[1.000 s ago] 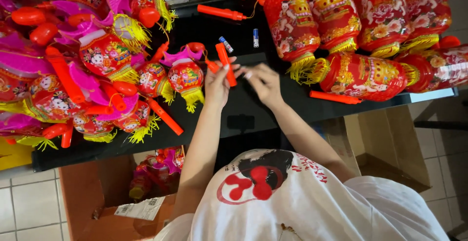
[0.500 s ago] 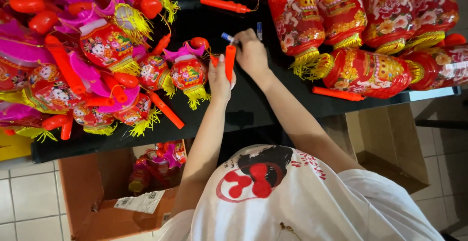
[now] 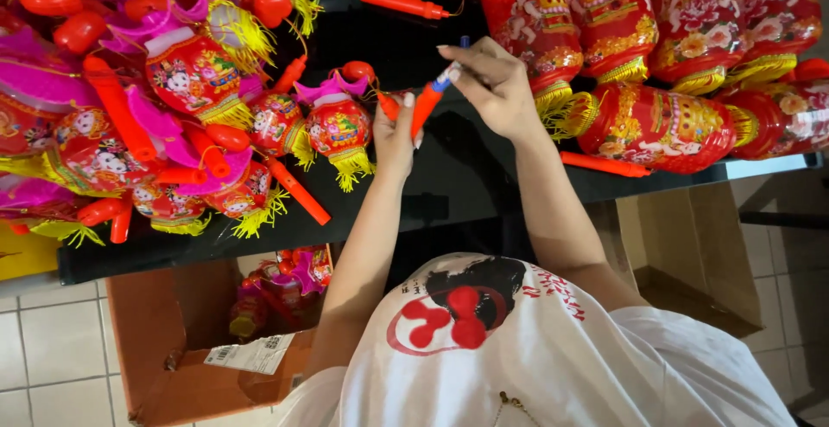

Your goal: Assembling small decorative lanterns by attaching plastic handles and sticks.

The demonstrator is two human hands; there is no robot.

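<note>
White T-shirt [image 3: 553,366], red-black print

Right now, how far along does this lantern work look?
Many red lanterns and pink lanterns already lie finished-looking on the black table. In hand: the left hand holds an orange stick handle, and the right hand puts a small blue-tipped piece to its end. Loose orange handles and the lanterns in the cardboard box below seem left to do.

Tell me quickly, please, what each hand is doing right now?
Left hand: closed on the orange plastic stick handle.
Right hand: pinching a small blue-and-white cylinder at the handle's end.
</note>
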